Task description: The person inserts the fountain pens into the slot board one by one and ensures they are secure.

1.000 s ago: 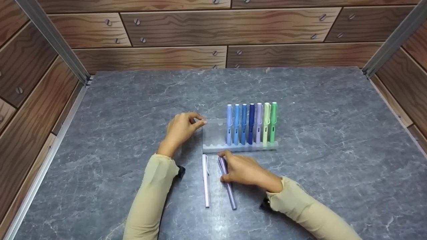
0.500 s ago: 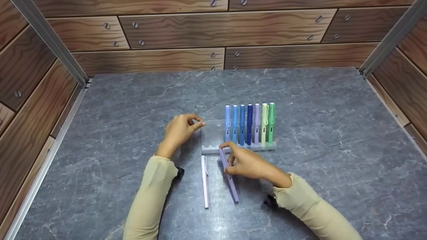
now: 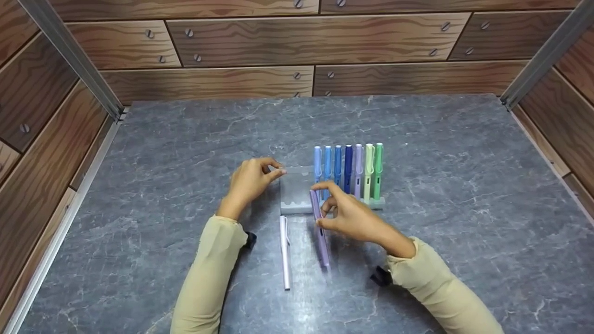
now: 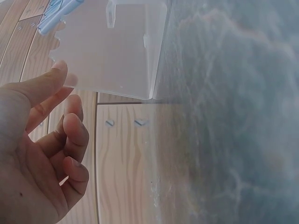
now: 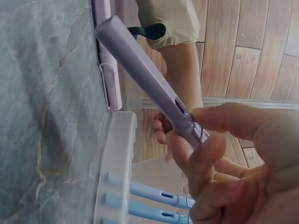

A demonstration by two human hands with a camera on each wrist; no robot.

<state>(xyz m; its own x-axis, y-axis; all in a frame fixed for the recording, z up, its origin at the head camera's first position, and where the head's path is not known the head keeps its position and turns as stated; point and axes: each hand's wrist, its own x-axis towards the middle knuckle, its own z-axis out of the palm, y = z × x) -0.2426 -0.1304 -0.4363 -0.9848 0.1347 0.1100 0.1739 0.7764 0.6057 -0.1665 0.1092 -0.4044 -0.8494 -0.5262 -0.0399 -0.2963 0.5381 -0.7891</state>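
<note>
My left hand [image 3: 250, 183] pinches the upper left corner of a clear plastic pen rack [image 3: 294, 208]; in the left wrist view, thumb and forefinger meet at the edge of its panel [image 4: 105, 51]. Between the thumb and fingers of my right hand [image 3: 355, 215] is a purple pen [image 3: 322, 248], held aslant off the table in front of the rack. The right wrist view shows its barrel [image 5: 142, 70] up close. A pale lavender pen [image 3: 285, 255] lies on the table below the rack's left end. Several blue, purple and green pens [image 3: 358, 160] stand in the rack's right part, partly behind my right hand.
The table [image 3: 185, 134] has a grey marbled top. Wood-patterned panels [image 3: 241, 44] rise at the back and sides, with metal posts [image 3: 76, 60] at the corners. The rack's left slots hold no pens.
My right hand has lifted the purple pen off the table and moved it up towards the rack. My left hand keeps its hold on the rack's corner.
</note>
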